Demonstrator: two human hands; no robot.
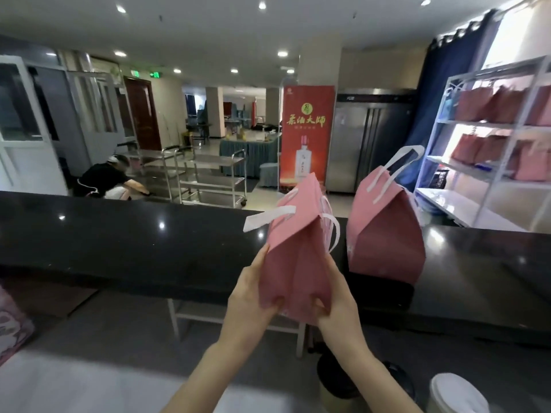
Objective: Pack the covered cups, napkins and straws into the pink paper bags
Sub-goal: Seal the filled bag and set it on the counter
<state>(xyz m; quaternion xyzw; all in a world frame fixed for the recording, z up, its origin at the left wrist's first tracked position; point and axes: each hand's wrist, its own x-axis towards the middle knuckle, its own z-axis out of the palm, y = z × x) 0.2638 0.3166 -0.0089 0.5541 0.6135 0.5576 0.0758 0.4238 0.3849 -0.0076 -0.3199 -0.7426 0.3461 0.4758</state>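
Note:
I hold a pink paper bag (298, 245) with white handles up over the black counter (134, 242), tilted to the left. My left hand (253, 296) grips its lower left side and my right hand (334, 299) grips its lower right side. A second pink paper bag (387, 234) stands upright on the counter just to the right, its white handles raised. At the bottom right are a cup with a black lid (337, 374) and a cup with a white lid (459, 391). No napkins or straws are visible.
A white shelf rack (441, 162) at the right holds several pink bags. Beyond the counter are steel trolleys (208, 177), a red banner (307, 135), a steel fridge (366, 144) and a crouching person in black (104, 177). Pink patterned material (12, 323) shows at the left edge.

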